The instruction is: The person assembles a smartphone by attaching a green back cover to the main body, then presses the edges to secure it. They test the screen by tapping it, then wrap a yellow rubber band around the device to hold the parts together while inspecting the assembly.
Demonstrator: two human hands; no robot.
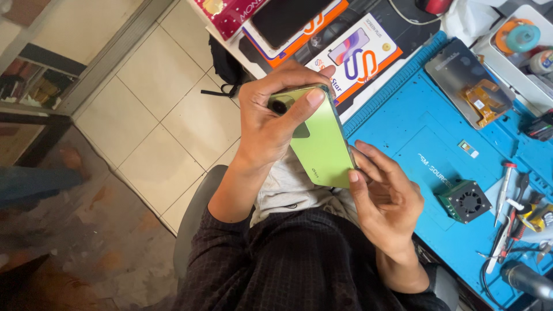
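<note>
You hold a green phone (318,138) in both hands, back cover facing up, above your lap and just off the edge of the counter (368,95). Your left hand (271,118) is wrapped round its upper end, the grip clamped on the phone: the thumb lies across the back beside the dark camera lens and the fingers curl over the top edge. Your right hand (386,196) meets the phone's lower right edge, the grip closed on it lightly, with thumb and fingertips pinching the side near the bottom corner. The phone is tilted, its top end pointing up and left, its bottom end toward your right hand. To the right lies a blue mat (426,121) on the counter. On the mat sits a dark screen panel (458,75) with an orange flex cable, well apart from your hands, and a small black fan block (465,200) rests near your right hand. Further right lie a screwdriver (504,190) and other hand tools, partly cut off by the frame edge. Above the phone, flat boxes (360,55) in white and orange lie on the counter, one bearing another dark phone (285,20). Below your hands you see your dark checked sleeves (288,265) and the tiled floor (150,121) to the left.
</note>
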